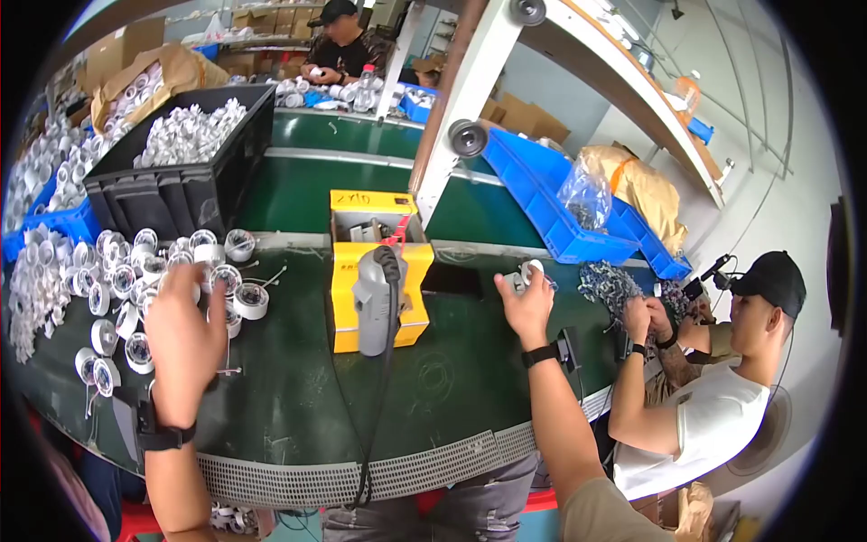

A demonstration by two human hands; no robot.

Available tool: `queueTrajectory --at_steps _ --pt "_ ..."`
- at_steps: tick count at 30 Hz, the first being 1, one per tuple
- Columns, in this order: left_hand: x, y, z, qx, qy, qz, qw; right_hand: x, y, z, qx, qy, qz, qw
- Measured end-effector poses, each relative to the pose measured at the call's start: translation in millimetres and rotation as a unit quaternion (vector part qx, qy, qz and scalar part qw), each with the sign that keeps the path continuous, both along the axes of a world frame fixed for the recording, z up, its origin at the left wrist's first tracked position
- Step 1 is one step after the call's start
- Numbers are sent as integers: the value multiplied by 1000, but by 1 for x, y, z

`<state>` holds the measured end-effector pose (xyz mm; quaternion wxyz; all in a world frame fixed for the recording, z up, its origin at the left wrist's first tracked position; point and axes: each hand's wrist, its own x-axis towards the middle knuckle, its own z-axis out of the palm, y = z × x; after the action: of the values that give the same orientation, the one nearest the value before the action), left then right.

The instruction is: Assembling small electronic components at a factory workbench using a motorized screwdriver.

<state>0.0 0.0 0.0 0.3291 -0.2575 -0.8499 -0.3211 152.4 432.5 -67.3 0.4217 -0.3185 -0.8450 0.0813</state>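
Note:
My left hand reaches over a cluster of white round lamp housings on the left of the green table. Its thumb and fingers are apart, the fingertips among the housings; nothing shows in its grip. My right hand is closed on a small white part right of the middle; the fingers hide much of it, and its exact kind is unclear. Between the hands, a grey corded power tool leans against a yellow box, its black cable running toward the table's near edge.
A black crate of small white pieces stands at the far left, beside heaped white parts. A white post rises behind the box. Blue trays lie back right. A co-worker sits close on the right; another person works opposite.

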Motion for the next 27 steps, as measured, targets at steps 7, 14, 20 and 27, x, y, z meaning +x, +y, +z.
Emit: queueTrajectory --at_steps 7,14,20,27 --pt "42 27 -18 -103 -316 -395 857 7 -17 -10 -60 -44 31 997" --pt "76 58 -57 213 -609 -572 507 18 -163 38 21 23 568 822" --pt "76 64 -57 215 -652 -517 511 19 -176 25 -56 -12 596 801" --pt "77 61 -62 170 -533 -495 665 12 -164 11 -592 -39 532 604"
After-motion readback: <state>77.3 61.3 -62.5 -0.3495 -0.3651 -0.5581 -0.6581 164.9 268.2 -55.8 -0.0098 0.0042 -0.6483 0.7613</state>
